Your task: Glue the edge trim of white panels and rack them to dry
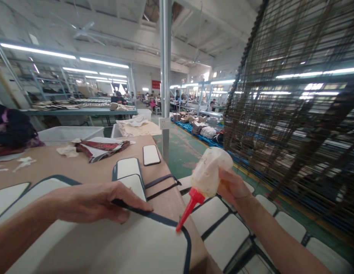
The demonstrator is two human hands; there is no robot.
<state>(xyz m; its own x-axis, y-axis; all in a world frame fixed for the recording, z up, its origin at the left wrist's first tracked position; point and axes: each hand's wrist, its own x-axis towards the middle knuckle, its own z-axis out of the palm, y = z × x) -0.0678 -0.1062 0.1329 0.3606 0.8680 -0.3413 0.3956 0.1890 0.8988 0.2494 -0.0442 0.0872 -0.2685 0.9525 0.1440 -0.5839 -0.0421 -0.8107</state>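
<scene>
My right hand [232, 182] is wrapped round a cloudy white squeeze bottle [207, 171], tilted downward. Its long red nozzle meets the dark border near the rounded corner of a large white panel [154, 247]. My left hand [108, 201] lies at the same panel's edge, forefinger along the dark border and thumb on the white face, with the border between them. Just beyond it are smaller white panels [128, 169] with dark edges, partly overlapping, and a single small one [151, 155]. Two dark straps [162, 184] reach over the table's edge.
The brown-covered table [148, 142] ends at a right-hand edge. Below it, several dark-edged white panels [228, 232] lie in rows. A tall wire rack [293, 95] stands at right, a metal post [165, 83] ahead. Patterned fabric [104, 148] lies farther back; a person [14, 125] is at left.
</scene>
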